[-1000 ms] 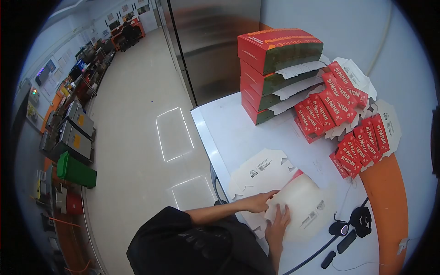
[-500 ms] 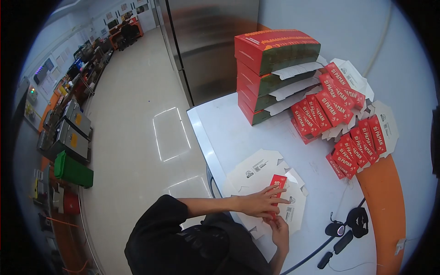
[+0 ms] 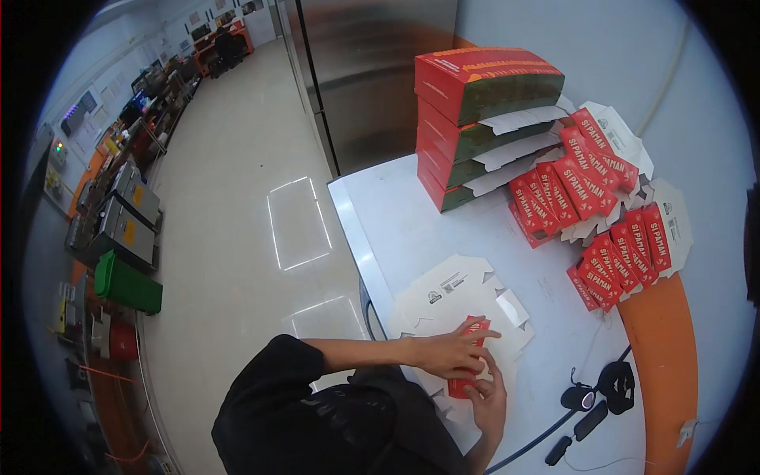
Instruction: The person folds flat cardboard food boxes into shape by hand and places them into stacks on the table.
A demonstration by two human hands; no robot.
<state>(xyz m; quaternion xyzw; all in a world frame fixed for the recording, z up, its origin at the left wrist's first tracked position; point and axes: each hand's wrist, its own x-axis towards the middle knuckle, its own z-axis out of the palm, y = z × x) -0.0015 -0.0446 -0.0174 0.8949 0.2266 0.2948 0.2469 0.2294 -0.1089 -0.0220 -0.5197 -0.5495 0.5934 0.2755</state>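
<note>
Your left hand (image 3: 447, 354) lies across a red panel (image 3: 457, 388), its fingers spread wide over the upper and middle part. Your right hand (image 3: 491, 400) comes in from below with bent fingers at the panel's right edge; you cannot tell from here whether they pinch it or merely press. The panel sits between and under your fingers, its lower end bare just below the left ones, its pale lettering largely covered.

White cardboard (image 3: 423, 313) spreads under and around your fingers, with a printed logo and a square code just beyond the left ones. Near your fingertips, up and to the right, a small white flap (image 3: 513, 307) stands out from the cardboard.

Right of your right fingers, on the counter (image 3: 380, 210), a round black device (image 3: 580, 397) rests near a black strap (image 3: 617, 386), and a dark cable (image 3: 532, 446) runs past.

Well beyond your fingers, four red-and-green boxes (image 3: 483, 142) stand stacked, white flaps jutting from their right side. To the right of that stack, "SI PAMAN" cartons (image 3: 582, 186) overlap in a pile, and a second batch of cartons (image 3: 621, 257) fans out nearer to you.

Farthest from your fingers, metal doors (image 3: 380, 71) rise behind the counter, and a green bin (image 3: 131, 281) stands well off to the left, across the floor (image 3: 229, 229).
</note>
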